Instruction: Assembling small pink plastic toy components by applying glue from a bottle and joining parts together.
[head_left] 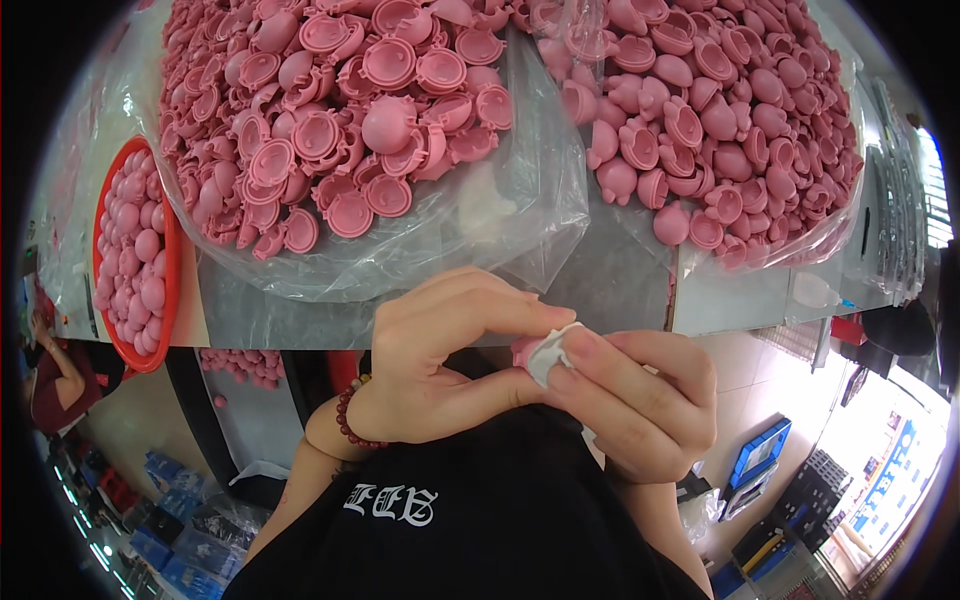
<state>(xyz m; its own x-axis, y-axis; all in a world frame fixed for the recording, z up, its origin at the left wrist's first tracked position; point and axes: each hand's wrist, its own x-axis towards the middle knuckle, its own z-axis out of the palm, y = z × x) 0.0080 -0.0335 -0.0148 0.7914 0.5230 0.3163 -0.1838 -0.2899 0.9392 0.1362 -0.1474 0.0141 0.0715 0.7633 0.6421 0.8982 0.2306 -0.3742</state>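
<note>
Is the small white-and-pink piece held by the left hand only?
No, the left hand and the right hand both hold the small white-and-pink piece with their fingers.

On the left is another person (pixel 66 377) in a dark red top (pixel 50 402); blue containers (pixel 185 490) sit nearer. At the near right, a blue box (pixel 759 452) stands near dark crates (pixel 824 480).

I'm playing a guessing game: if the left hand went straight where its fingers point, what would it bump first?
The left hand already touches the small pink-and-white piece. Beyond that, it would probably bump the right hand, though depth is hard to judge here.
</note>
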